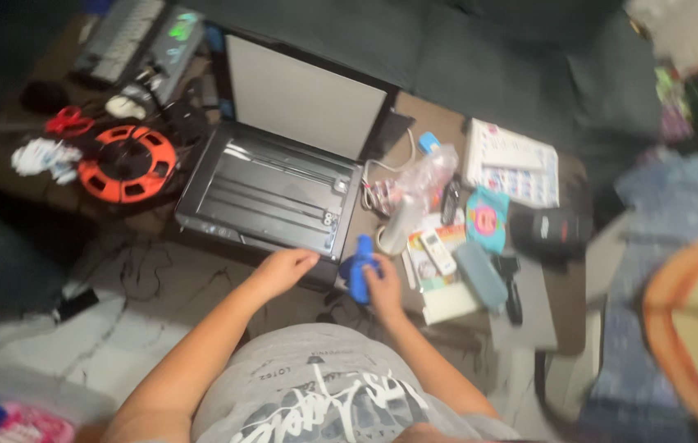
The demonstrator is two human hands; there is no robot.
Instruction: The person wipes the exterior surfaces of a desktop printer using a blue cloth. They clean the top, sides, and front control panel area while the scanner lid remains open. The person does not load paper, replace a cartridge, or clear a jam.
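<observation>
One head-worn view looks steeply down, near the cluttered table [415, 115].

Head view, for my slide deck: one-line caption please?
Left hand rests on a black printer's front edge; right hand grips a blue object.

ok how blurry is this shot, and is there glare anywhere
Head view: soft all over, with motion blur worst at the right edge, where the orange-rimmed round thing smears. The scanner and its open lid stay readable, the pale lid bright but not blown out. The left hand and the right hand with the blue object are slightly fuzzy. The corners fall dark.
</observation>
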